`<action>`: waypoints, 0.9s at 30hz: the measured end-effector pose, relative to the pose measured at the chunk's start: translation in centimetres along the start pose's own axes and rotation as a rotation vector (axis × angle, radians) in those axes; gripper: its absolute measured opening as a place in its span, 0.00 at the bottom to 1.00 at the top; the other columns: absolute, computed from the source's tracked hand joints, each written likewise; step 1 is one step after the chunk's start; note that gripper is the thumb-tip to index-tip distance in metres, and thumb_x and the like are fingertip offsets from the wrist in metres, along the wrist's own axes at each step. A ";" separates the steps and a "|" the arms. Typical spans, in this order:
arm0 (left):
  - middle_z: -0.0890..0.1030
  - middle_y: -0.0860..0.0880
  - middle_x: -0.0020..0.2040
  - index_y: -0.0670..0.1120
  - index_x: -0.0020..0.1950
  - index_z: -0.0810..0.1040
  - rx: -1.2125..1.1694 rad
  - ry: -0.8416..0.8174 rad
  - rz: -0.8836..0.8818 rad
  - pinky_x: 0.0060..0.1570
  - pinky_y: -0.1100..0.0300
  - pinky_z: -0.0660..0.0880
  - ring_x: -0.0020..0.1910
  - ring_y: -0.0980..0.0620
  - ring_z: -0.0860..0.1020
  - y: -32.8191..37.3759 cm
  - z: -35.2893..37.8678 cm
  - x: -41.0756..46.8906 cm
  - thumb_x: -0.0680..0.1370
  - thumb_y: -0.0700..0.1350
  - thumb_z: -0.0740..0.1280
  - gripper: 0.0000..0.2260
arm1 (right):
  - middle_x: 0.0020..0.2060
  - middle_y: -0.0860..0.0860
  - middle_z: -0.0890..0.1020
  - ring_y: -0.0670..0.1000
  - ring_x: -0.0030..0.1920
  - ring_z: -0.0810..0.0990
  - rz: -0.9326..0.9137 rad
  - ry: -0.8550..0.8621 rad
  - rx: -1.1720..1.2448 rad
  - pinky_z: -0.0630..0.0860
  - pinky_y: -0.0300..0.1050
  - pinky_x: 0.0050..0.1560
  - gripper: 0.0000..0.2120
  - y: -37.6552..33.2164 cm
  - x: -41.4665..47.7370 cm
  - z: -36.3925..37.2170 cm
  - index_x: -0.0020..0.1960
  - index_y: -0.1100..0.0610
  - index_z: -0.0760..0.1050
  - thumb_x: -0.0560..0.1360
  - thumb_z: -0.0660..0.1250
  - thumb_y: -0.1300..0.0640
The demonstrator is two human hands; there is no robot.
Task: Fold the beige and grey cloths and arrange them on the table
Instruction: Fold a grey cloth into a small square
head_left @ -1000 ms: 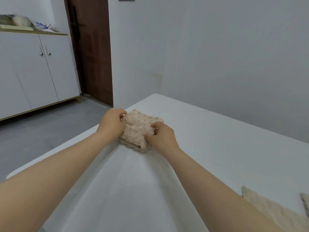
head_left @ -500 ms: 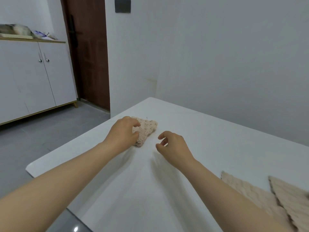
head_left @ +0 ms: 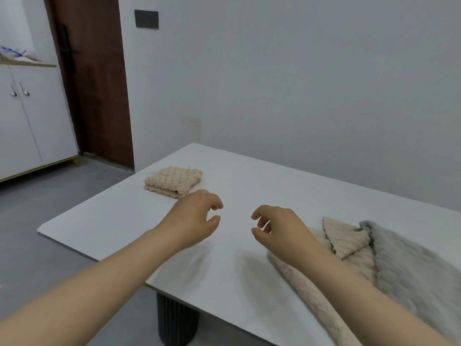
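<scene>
A folded beige cloth (head_left: pixel 173 181) with a bumpy knit lies near the far left corner of the white table (head_left: pixel 249 186). My left hand (head_left: pixel 193 221) hovers just this side of it, empty, fingers loosely curled and apart. My right hand (head_left: pixel 279 228) floats level with it to the right, also empty with fingers apart. At the right, an unfolded beige cloth (head_left: pixel 344 239) lies rumpled, partly under my right forearm. A grey fluffy cloth (head_left: pixel 409 260) lies against its right side and runs off the frame.
The table's left edge (head_left: pixel 94 255) drops to a grey floor. A dark ribbed table leg (head_left: pixel 177 320) stands below the near edge. A brown door (head_left: pixel 94 83) and a white cabinet (head_left: pixel 27 116) are at the back left. A white wall runs behind the table.
Both hands have let go of the folded beige cloth and drawn back toward me. The view has swung right, bringing the unfolded beige and grey cloths into sight.
</scene>
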State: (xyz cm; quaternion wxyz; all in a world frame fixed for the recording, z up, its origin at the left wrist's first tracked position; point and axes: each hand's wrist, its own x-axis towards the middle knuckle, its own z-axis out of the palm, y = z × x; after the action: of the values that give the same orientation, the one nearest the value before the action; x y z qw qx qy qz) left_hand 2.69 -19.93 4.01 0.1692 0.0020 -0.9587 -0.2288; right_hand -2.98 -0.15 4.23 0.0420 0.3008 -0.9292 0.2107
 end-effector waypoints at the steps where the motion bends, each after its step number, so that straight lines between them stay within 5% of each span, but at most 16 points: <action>1: 0.76 0.55 0.56 0.52 0.61 0.76 -0.009 -0.007 0.015 0.51 0.65 0.69 0.55 0.57 0.74 0.8 0.1 -0.5 0.77 0.47 0.64 0.12 | 0.47 0.44 0.78 0.46 0.48 0.77 0.002 0.006 -0.012 0.75 0.41 0.48 0.12 0.4 -1.1 -0.4 0.58 0.50 0.74 0.75 0.63 0.53; 13: 0.76 0.57 0.57 0.53 0.61 0.75 -0.080 -0.137 0.171 0.42 0.75 0.65 0.55 0.61 0.73 7.5 4.5 -5.0 0.78 0.49 0.63 0.12 | 0.43 0.40 0.77 0.39 0.44 0.77 0.089 0.057 -0.089 0.77 0.39 0.47 0.09 5.5 -11.7 -4.1 0.54 0.44 0.74 0.75 0.64 0.50; 27: 0.76 0.57 0.56 0.53 0.61 0.76 -0.128 -0.183 0.287 0.54 0.72 0.65 0.52 0.63 0.71 13.2 8.7 -6.8 0.78 0.48 0.63 0.12 | 0.43 0.40 0.76 0.41 0.44 0.74 0.204 0.093 -0.195 0.72 0.37 0.45 0.10 11.1 -18.3 -5.5 0.55 0.46 0.74 0.74 0.65 0.53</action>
State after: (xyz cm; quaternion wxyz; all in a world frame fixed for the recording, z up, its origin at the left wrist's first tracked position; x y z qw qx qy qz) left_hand 7.21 -3.74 0.35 0.1117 -0.1665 -0.9439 -0.2623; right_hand 5.24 20.17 1.40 0.0922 0.1893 -0.9680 0.1362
